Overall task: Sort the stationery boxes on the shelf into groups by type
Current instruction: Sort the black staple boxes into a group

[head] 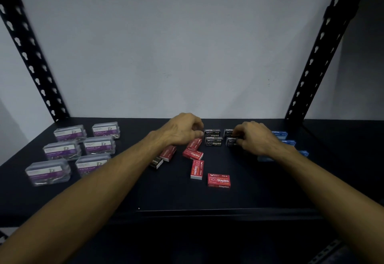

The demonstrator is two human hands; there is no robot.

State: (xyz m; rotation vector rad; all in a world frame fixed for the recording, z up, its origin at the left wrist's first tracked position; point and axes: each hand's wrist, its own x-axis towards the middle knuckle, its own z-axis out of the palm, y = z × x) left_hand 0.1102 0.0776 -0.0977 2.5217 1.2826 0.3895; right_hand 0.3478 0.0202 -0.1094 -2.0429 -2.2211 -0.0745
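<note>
Both hands are working at the black staple boxes [213,137], sitting at 12 o'clock of the shelf [249,197]. Left hand [182,131] is curling beside the left pair, its grip drawn together at the box edge; cannot tell whether it is pinching a box or only nudging it. Right hand [256,138] is covering the right pair, grip closing on one black box, apparently squaring it into the block.

Paper clip boxes [81,149] are lying in two tidy columns at 9 o'clock, a finished group by the look of it. Blue boxes [287,141] are lining up at 3 o'clock, partly hidden behind the right wrist. Red staple boxes [196,159] are lying scattered and askew at centre, judged not yet sorted; one stray black box [156,162] is sitting among them at 8 o'clock of the red scatter.

Shelf is dark, matte and flat. Perforated black uprights [33,56] are rising at both sides; pale grey wall [176,45] behind. Lighting is dim.
</note>
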